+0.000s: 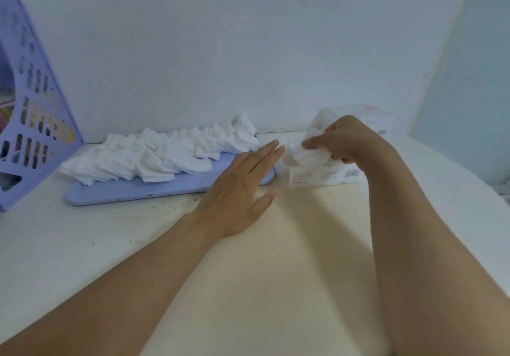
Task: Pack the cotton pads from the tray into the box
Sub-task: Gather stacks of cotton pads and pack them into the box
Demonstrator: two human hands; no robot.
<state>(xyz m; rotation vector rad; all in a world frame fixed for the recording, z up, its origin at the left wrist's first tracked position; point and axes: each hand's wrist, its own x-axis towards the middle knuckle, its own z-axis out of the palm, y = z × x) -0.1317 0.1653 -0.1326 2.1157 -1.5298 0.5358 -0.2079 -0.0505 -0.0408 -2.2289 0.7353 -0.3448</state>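
Observation:
A long heap of white cotton pads (165,154) lies on a flat lilac tray (132,190) at the middle left of the table. To the tray's right stands a white box (323,176) with a barcode on its side. My right hand (347,140) grips a bunch of cotton pads (306,154) just above the box's open top. My left hand (242,190) hovers flat with straight fingers over the tray's right end, its fingertips close to the box and holding nothing.
A lilac perforated file holder (33,112) stands at the far left with papers inside. A second white package (367,121) sits behind the box against the wall. The pale table (276,259) stretches toward me under my forearms.

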